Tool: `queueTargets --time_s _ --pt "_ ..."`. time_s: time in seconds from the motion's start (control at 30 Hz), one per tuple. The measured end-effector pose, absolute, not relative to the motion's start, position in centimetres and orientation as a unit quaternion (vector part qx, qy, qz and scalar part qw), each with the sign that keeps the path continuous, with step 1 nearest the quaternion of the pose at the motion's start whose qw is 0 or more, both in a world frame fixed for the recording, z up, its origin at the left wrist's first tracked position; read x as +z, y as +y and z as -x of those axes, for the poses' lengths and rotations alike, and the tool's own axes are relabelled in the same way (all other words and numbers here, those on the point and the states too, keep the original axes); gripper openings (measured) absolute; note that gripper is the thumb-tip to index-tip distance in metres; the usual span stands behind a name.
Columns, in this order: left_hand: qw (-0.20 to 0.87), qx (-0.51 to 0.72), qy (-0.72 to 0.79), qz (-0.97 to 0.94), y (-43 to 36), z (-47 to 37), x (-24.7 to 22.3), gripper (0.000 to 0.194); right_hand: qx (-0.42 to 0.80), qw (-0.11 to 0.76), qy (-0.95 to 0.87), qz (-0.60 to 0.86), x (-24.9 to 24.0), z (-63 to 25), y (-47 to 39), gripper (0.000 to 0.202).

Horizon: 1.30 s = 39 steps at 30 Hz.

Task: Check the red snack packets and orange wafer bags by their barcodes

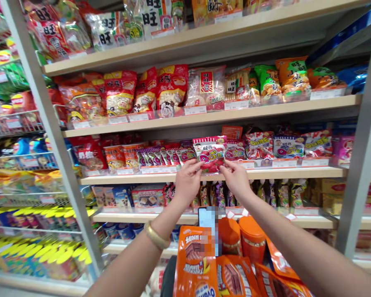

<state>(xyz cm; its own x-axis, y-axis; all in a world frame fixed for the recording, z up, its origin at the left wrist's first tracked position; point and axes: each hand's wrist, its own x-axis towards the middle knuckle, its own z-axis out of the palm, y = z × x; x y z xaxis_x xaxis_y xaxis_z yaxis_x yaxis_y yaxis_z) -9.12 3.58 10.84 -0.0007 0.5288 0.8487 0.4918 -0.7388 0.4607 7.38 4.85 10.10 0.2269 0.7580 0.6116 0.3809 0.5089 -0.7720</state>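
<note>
A small pink and white candy bag (210, 152) is held upright in front of the middle shelf, its front facing the camera. My left hand (188, 181) pinches its lower left corner, and my right hand (235, 177) pinches the lower right corner. Similar small bags (235, 151) stand on the shelf just behind and to the right. A row of purple and pink packets (160, 156) lines the shelf to the left. A gold bracelet (156, 235) is on my left wrist.
Below my arms are orange snack bags (196, 260), orange-lidded jars (252, 239) and a phone (207, 218), partly pixelated. Wooden shelf edges (204, 115) cross above and below the hands. Metal posts (54, 123) stand at the sides, with wire racks at left.
</note>
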Motion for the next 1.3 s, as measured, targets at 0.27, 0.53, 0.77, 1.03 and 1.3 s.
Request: queueTargets --time_s 0.27,0.53,0.77,1.03,1.3 --pt "-0.071 0.578 0.455 -0.674 12.3 12.3 13.9 0.026 0.06 0.488 -0.689 0.533 16.0 -4.3 12.6 0.029" --pt "-0.106 0.486 0.513 -0.699 13.5 14.5 12.2 0.024 0.004 0.308 -0.771 0.558 14.8 -2.8 13.8 0.039" --pt "-0.205 0.347 0.553 -0.729 11.5 14.7 11.1 0.031 -0.036 0.217 -0.809 0.545 14.3 -2.0 12.7 0.049" --pt "-0.311 0.303 0.597 -0.674 10.3 13.9 11.3 0.031 -0.021 0.182 -0.839 0.512 14.8 -1.5 12.8 0.048" --pt "-0.305 0.336 0.569 -0.686 10.0 13.7 11.7 0.034 -0.081 0.281 -0.785 0.546 14.9 -6.7 10.8 0.034"
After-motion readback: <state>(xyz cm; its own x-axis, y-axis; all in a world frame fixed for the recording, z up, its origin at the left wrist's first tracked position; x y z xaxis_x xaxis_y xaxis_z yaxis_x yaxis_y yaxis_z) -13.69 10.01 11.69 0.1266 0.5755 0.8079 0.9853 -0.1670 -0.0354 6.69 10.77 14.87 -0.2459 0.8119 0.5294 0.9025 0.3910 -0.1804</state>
